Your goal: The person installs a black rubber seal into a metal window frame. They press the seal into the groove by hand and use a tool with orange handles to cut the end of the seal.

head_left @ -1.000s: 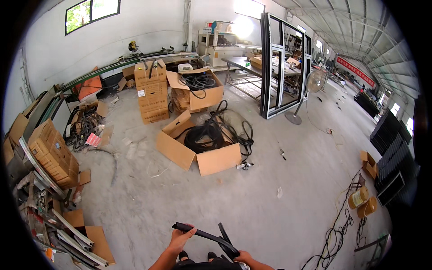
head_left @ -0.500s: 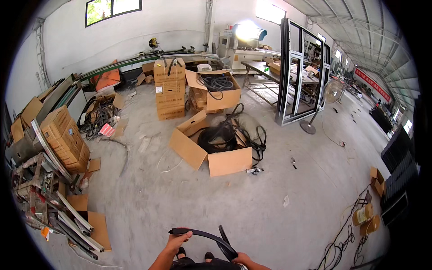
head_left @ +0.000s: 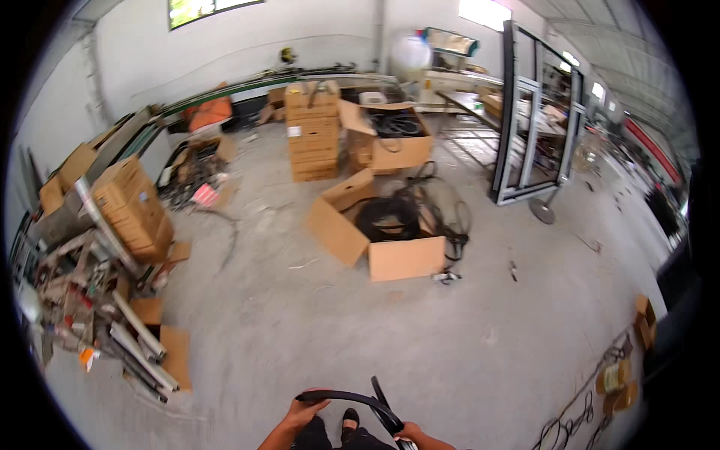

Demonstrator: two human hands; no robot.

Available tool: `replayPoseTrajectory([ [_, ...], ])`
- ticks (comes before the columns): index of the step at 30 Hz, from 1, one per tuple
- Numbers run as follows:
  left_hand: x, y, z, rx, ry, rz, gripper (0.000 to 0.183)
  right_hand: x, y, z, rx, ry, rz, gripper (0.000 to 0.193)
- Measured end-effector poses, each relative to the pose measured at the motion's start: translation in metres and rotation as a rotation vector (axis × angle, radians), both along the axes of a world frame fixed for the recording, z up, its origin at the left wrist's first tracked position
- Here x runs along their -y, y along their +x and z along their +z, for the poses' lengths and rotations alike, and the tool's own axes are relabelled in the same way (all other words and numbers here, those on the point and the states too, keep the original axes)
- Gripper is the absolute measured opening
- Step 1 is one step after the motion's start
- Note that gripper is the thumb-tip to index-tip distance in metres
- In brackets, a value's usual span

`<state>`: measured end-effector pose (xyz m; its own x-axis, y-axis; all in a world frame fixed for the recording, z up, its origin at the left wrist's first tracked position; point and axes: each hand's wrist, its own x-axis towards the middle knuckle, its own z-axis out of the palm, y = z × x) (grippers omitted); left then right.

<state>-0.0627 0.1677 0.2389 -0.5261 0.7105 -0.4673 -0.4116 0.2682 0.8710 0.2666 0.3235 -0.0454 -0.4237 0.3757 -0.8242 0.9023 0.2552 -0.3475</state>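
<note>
Head view: black strip (head_left: 347, 394) arched between two separated, closed hands.
Left hand (head_left: 307, 410) grips one end, right hand (head_left: 409, 432) the other side, above the shoes (head_left: 350, 417); a black length (head_left: 379, 389) juts up beside the right hand. Beyond, an open box (head_left: 407, 259) holds a black coil (head_left: 387, 219); farther off stand a frame (head_left: 507, 112) and stacked boxes (head_left: 313, 135).

Red banner (head_left: 651, 148) and fan head (head_left: 590, 152) blurred; left window (head_left: 192, 9) cut off by the top edge
</note>
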Motion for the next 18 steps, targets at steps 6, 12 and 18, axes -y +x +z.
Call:
replayPoseTrajectory([
  [6, -0.012, 0.01, -0.015, -0.185, -0.043, -0.093, 0.025, -0.002, 0.03, -0.009, -0.315, -0.26, -0.356, 0.02],
  [12, 0.025, 0.011, 0.005, -0.249, 0.057, 0.12, 0.033, -0.014, -0.013, -0.013, -0.298, -0.353, -0.224, 0.016],
  [18, 0.087, 0.015, -0.017, -0.261, -0.181, 0.359, 0.041, -0.03, -0.057, -0.029, -0.217, -0.258, 0.079, 0.019],
])
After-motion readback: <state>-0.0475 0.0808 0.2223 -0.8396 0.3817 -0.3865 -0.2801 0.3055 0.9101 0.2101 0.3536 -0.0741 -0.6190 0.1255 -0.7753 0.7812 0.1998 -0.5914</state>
